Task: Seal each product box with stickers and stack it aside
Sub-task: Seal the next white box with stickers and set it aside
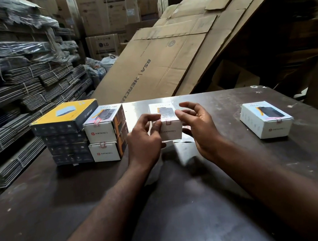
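L hand [144, 143] & R hand [201, 128] bare; L forearm [106, 212], R forearm [278, 180] bare to btm frame edge.

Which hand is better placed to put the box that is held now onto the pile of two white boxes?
The left hand, probably. It grips the held box on the side that faces the white pile, which stands just beside it. The right hand would have to cross over.
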`<action>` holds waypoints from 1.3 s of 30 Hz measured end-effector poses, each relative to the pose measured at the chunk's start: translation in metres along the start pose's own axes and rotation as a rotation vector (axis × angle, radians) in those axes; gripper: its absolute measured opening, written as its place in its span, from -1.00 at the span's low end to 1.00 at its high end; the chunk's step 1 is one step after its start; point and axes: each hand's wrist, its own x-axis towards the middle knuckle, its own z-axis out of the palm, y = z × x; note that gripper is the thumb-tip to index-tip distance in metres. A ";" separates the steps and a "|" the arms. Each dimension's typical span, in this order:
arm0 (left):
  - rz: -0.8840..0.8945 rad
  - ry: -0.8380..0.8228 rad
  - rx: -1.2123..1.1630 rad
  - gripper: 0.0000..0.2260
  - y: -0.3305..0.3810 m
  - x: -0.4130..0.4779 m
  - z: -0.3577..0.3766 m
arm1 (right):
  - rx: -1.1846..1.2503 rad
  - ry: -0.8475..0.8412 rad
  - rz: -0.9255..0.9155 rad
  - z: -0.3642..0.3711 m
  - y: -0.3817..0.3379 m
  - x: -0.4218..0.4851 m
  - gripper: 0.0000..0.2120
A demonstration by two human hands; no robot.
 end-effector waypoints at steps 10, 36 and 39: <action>-0.094 0.038 -0.133 -0.97 0.011 -0.001 -0.006 | -0.623 -0.187 -0.437 -0.006 0.023 -0.004 -0.55; -0.336 0.007 -0.370 -0.80 0.032 -0.008 -0.007 | -0.369 -0.125 -0.476 0.000 0.029 -0.007 -0.68; -0.331 0.004 -0.336 -0.83 0.031 -0.008 -0.007 | -0.330 -0.132 -0.431 -0.003 0.027 -0.004 -0.68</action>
